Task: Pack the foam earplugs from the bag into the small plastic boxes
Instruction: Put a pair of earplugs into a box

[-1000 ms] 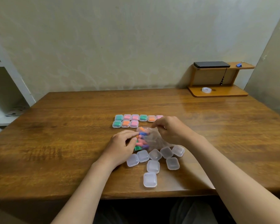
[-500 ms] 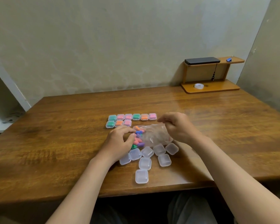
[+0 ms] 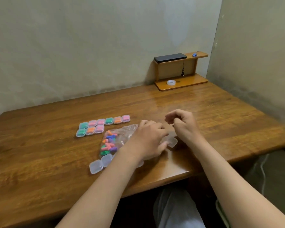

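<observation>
A clear bag of coloured foam earplugs lies on the wooden table. My left hand reaches across the bag's right end, and its fingers and thumb pinch an empty clear box. Just behind it my right hand hovers with loosely curled fingers and holds nothing. Two more empty boxes sit at the bag's near end; my left forearm hides others. Several filled, closed boxes stand in two rows behind the bag.
A small wooden shelf stands at the table's back right, with a black case on top and a tape roll on its base. The table's front edge runs just below the empty boxes. A wall closes the right side.
My left hand left the earplug end of the bag and crossed right to an empty box. My right hand let go of the bag and lifted. The view has swung left.
</observation>
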Demonstrator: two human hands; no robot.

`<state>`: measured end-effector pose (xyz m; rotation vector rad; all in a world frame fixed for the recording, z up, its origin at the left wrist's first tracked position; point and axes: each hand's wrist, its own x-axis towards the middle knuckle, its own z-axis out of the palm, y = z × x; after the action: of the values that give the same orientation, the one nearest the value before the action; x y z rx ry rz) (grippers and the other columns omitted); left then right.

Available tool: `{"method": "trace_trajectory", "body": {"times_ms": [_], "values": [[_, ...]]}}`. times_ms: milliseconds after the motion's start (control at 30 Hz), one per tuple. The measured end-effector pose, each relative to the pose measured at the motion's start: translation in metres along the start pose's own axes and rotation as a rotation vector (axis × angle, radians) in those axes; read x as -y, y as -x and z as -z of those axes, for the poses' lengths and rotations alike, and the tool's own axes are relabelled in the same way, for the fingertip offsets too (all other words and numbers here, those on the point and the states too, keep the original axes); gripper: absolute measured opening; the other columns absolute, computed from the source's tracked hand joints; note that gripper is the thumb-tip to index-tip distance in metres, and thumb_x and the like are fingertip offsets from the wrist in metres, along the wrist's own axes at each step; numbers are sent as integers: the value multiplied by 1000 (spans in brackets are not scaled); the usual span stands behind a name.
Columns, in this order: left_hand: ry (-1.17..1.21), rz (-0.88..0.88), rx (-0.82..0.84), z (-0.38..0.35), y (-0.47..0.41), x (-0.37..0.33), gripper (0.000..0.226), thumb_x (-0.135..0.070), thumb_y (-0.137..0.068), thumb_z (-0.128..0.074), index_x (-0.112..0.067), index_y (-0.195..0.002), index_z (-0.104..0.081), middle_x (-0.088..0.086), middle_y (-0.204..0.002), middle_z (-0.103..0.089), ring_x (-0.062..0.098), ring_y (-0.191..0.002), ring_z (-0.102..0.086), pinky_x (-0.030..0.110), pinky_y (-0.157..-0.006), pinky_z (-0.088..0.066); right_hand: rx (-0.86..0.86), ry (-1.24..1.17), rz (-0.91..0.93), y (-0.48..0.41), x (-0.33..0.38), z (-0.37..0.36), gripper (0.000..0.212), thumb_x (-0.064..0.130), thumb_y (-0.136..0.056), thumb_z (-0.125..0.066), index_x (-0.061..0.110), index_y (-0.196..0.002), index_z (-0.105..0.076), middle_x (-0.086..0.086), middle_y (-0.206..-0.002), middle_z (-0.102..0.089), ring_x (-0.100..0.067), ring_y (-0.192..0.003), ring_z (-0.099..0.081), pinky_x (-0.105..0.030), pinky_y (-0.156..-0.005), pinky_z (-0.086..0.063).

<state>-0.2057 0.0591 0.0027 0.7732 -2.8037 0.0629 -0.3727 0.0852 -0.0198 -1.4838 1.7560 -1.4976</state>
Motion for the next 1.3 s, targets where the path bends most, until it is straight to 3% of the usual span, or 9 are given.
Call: {"method": "trace_trajectory", "body": {"times_ms": [167,367,533,667,800,900,1000,1133,1300], "values": [[-68,23,148,-12,-18,-20,35,-46,-96,-54,-28,-124,-64,-4,-119,-63,21,-116,-53,42,-103,-34,-45,-62,-92,8,-14,14,35,-5,-87,-42,15,-90,-70,-2,-88,-72,-16,-85,-67,-26,-73,-54],[101,51,119,-15,-22,-23,34,-36,-95,-62,-22,-126,-65,-1,-123,-61,22,-113,-57,37,-101,-41,-26,-91,-119,14,-22,21,33,-3,-90,-43,16,-93,-70,-1,-90,-71,-12,-86,-67,-21,-73,-55],[348,52,-88,-13,-18,-13,42,-16,-85,-75,-14,-126,-64,1,-121,-65,16,-109,-60,33,-95,-51,27,-192,-112,14,-22,23,28,-1,-92,-48,16,-94,-71,-2,-86,-72,-14,-76,-69,-21,-63,-51],[356,-10,-214,-4,-14,-3,50,-4,-81,-76,-11,-127,-60,4,-118,-64,15,-107,-60,28,-93,-51,225,-302,-91,16,-8,22,11,12,-95,-62,18,-99,-71,-2,-80,-71,-14,-65,-65,-28,-55,-49],[497,108,-282,11,-2,7,56,-13,-84,-78,-13,-136,-55,1,-122,-60,9,-109,-60,20,-93,-54,240,-391,-55,15,5,16,18,8,-91,-70,10,-108,-69,-9,-95,-72,-11,-67,-67,-37,-63,-53],[679,361,-307,21,10,24,28,-20,-93,-70,-18,-120,-69,-5,-108,-70,8,-101,-66,33,-90,-59,259,-426,-12,16,13,5,19,3,-88,-72,10,-105,-68,-8,-99,-71,-22,-84,-72,-38,-68,-58],[740,435,-286,26,22,37,14,-22,-95,-69,-19,-105,-77,-6,-95,-75,11,-92,-71,42,-84,-61,276,-437,11,15,22,-15,16,4,-86,-73,13,-99,-68,-7,-98,-71,-24,-93,-70,-40,-75,-60],[749,443,-344,32,38,40,11,-15,-89,-75,-13,-99,-78,-5,-96,-75,1,-91,-69,16,-77,-56,256,-522,0,14,31,-37,9,6,-85,-72,9,-93,-69,-17,-96,-70,-35,-95,-68,-51,-82,-59],[793,517,-362,40,51,48,10,-13,-86,-78,-13,-96,-77,-5,-92,-74,0,-85,-70,15,-72,-56,299,-494,40,13,46,-58,14,-3,-85,-70,6,-97,-69,-17,-98,-71,-35,-97,-69,-51,-86,-59]]}}
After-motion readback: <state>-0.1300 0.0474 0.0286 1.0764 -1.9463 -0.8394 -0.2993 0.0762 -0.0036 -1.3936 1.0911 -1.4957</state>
